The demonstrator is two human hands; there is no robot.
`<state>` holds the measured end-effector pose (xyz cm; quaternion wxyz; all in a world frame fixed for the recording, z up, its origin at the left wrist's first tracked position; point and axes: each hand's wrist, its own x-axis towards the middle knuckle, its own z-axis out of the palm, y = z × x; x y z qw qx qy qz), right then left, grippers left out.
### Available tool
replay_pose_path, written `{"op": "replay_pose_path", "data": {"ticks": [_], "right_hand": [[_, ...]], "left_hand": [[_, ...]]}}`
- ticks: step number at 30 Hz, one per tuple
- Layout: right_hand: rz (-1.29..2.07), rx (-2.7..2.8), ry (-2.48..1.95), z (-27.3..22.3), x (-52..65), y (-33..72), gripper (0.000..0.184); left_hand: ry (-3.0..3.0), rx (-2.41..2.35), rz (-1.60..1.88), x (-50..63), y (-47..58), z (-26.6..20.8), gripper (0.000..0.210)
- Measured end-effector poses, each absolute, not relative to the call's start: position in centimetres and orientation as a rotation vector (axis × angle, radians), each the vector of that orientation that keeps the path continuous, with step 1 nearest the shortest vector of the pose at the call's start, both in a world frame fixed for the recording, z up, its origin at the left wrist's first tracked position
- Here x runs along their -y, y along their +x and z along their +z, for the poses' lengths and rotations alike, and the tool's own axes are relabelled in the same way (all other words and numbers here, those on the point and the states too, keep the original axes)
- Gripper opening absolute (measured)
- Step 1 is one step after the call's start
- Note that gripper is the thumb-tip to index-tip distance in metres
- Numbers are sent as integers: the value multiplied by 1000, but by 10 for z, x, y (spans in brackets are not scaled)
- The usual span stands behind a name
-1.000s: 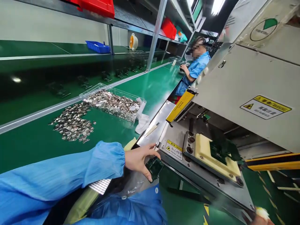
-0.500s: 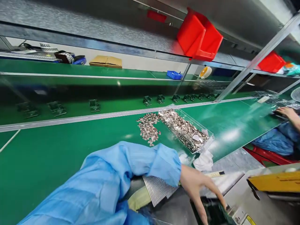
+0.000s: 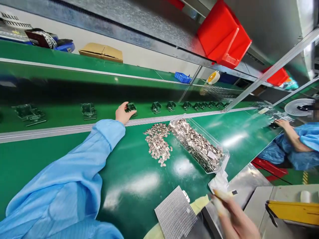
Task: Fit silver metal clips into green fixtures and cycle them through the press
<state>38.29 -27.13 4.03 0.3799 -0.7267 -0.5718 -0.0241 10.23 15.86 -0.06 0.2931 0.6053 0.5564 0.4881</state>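
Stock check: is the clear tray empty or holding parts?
Not empty: small metal pieces are spread along most of the clear tray.

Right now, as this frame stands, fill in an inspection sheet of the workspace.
Surface: glossy green bench.
Job's things: circuit board in hand; other circuit boards spaced along the bench's back.
Clutter: heap of small metal parts beside a filled clear tray; white cloth.
Hands: left hand holds the circuit board; right hand blurred, grip unclear.
Cables: none clearly seen.
Surroundings: red bin overhead; co-worker's hand at right.
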Motion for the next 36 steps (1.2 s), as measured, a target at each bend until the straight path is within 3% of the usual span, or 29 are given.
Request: {"op": "replay_pose_path", "data": {"ticks": [4, 10, 13, 17, 22, 25, 29, 36], "right_hand": [[155, 1932, -1862, 55, 134, 341, 25], [153, 2095, -2135, 35, -1, 306, 23], [163, 2129, -2187, 25, -13, 302, 16], [157, 2174, -2189, 23, -11, 304, 12], [140, 2200, -2125, 25, -3, 312, 16], [134, 2192, -2087, 27, -1, 320, 25], [160, 2229, -2049, 32, -4, 328, 32], [166, 2167, -2133, 27, -15, 319, 11]], "left_hand": [[1703, -1381, 1232, -157, 107, -6, 84], [2125, -1467, 1575, -103, 18, -13, 61], [2030, -1681, 1671, -96, -38, -17, 81], [1763, -1896, 1297, -116, -66, -21, 117], [1655, -1890, 1095, -143, -67, -18, 136], [1591, -1886, 1019, -151, -72, -15, 134], [1562, -1820, 1061, -153, -75, -12, 113], [1690, -1764, 1213, -145, -66, -7, 100]]}}
